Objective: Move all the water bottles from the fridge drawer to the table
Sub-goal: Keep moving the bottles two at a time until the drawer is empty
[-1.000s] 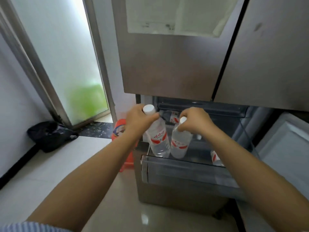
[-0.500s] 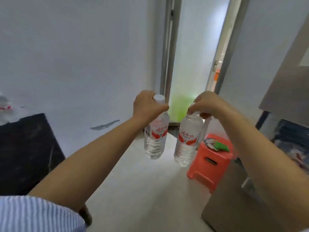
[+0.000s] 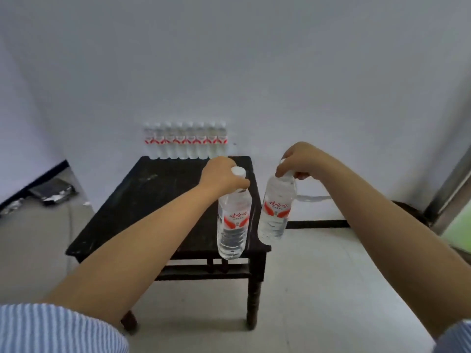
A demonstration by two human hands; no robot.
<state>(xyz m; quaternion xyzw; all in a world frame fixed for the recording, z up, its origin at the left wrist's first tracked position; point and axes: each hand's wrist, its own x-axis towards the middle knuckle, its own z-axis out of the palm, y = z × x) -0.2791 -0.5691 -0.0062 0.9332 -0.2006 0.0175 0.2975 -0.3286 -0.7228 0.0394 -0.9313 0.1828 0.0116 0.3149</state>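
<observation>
My left hand (image 3: 222,177) grips the neck of a clear water bottle (image 3: 233,225) with a red-and-white label and white cap; it hangs over the near right part of the black table (image 3: 142,200). My right hand (image 3: 302,160) holds a second, matching bottle (image 3: 275,212) by its top, just beyond the table's right edge and tilted slightly. Both bottles are in the air. A row of several like bottles (image 3: 185,141) stands along the table's far edge against the wall. The fridge is out of view.
A white wall rises behind the table. Dark clutter (image 3: 51,191) lies on the floor at the left by the skirting. A door frame (image 3: 451,189) stands at the right edge. Pale tiled floor (image 3: 318,289) surrounds the table.
The view has swung from the open fridge drawer past the doorway to the black table. Both bottles, lifted out of the drawer, now hang beside the table in my hands.
</observation>
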